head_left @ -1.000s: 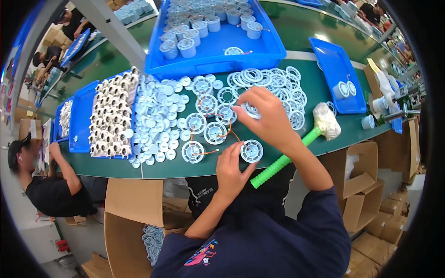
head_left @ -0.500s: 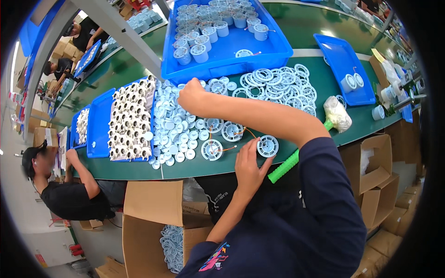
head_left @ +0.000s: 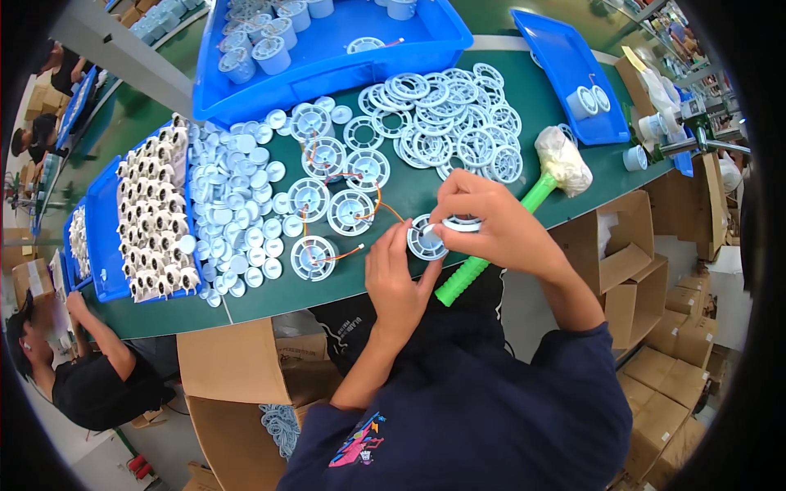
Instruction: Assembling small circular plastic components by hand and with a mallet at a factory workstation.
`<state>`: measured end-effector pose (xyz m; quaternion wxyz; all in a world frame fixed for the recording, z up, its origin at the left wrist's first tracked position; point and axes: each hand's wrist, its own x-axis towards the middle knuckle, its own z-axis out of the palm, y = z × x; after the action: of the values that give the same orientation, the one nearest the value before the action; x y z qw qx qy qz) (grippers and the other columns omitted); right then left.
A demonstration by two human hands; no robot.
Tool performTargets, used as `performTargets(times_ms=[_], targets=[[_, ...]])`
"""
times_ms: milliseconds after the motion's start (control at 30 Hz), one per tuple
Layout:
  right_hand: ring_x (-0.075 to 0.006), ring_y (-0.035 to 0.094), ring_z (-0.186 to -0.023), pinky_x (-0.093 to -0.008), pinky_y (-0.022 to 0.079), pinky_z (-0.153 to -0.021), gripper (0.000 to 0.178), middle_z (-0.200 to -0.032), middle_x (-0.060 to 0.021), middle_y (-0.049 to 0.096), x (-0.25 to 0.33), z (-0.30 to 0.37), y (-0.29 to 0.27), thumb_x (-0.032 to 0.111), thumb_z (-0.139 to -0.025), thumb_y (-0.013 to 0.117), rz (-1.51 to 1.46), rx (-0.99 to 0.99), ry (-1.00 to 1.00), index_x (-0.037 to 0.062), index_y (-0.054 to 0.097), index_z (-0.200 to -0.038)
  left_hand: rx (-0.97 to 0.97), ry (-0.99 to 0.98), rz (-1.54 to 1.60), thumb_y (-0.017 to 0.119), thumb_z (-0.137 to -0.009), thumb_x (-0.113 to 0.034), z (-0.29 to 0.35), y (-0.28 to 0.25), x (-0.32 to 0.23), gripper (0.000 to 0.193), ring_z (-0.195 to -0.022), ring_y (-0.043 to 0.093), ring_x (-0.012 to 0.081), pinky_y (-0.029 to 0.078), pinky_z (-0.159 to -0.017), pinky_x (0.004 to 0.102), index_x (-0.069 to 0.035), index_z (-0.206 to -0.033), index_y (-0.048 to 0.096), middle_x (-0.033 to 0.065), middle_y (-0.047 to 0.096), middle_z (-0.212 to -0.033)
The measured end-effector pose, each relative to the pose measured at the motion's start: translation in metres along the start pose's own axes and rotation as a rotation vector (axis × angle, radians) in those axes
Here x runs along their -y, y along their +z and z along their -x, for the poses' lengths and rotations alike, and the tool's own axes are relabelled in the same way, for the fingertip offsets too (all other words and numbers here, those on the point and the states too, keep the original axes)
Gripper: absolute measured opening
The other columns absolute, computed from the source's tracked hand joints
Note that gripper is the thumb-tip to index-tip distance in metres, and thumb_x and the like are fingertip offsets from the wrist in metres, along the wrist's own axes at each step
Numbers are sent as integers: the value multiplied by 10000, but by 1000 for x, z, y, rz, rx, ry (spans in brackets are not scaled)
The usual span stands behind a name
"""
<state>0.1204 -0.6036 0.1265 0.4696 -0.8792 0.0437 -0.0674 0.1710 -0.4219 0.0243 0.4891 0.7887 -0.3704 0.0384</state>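
Note:
At the table's near edge, my left hand (head_left: 395,282) curls its fingers and thumb around a round light-blue plastic housing (head_left: 425,248) with a spoked face. My right hand (head_left: 501,227) is closed over the housing's right side. A pale ring (head_left: 465,222) is in its fingers, and its fingertips meet a small whitish piece at the housing's centre, too covered to name. Several similar housings (head_left: 350,213) with orange and brown wires stand to the left. Beyond them lie loose round caps (head_left: 237,188) on the left and a heap of spoked rings (head_left: 450,114) on the right.
A green-handled mallet (head_left: 536,195) with a wrapped head lies right of my hands. A big blue bin (head_left: 344,78) holds housings; a blue tray (head_left: 602,131) holds two more. White parts (head_left: 155,217) fill a tray at left. Cardboard boxes (head_left: 610,237) stand below; a co-worker (head_left: 102,372) sits left.
My right hand has come back from the caps near the blue bin to the housing, now with a ring in its fingers. My left hand has stayed at the housing. The whole view has shifted.

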Motion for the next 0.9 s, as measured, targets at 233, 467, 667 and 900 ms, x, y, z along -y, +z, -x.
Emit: performTargets(times_ms=[233, 467, 667, 900], targets=[[-190, 567, -907, -326, 458, -795, 148, -966, -61, 560, -14, 8, 5, 132, -911, 791, -125, 2, 158, 8, 744, -975, 10, 20, -17, 909, -766, -115, -2, 0, -1, 668, -1105, 659, 411, 513, -930, 480, 17, -1342, 595, 215, 666, -1264], [-316, 666, -868, -436, 531, -767, 292, -1029, -124, 611, -6, 14, 18, 241, -955, 765, 50, -50, 143, 35, 668, -1137, 7, 7, -24, 902, -775, -121, 0, 0, 0, 661, -1107, 657, 402, 509, -932, 477, 21, -1342, 592, 208, 668, -1268], [-338, 667, -860, -447, 545, -756, 438, -1061, -161, 623, -13, 17, 28, 326, -925, 802, 243, -251, -19, -21, 647, -1143, 13, -8, -31, 896, -752, -117, 0, -2, -1, 655, -1111, 655, 406, 507, -923, 477, 20, -1323, 606, 201, 670, -1269], [-399, 587, -1013, -447, 535, -889, 702, -1176, -217, 591, -22, 6, 53, 347, -838, 836, 440, -162, -265, -70, 575, -1339, -1, 14, -46, 867, -756, -121, 2, 0, 2, 675, -1091, 661, 384, 511, -889, 467, 27, -1359, 603, 200, 660, -1276]])
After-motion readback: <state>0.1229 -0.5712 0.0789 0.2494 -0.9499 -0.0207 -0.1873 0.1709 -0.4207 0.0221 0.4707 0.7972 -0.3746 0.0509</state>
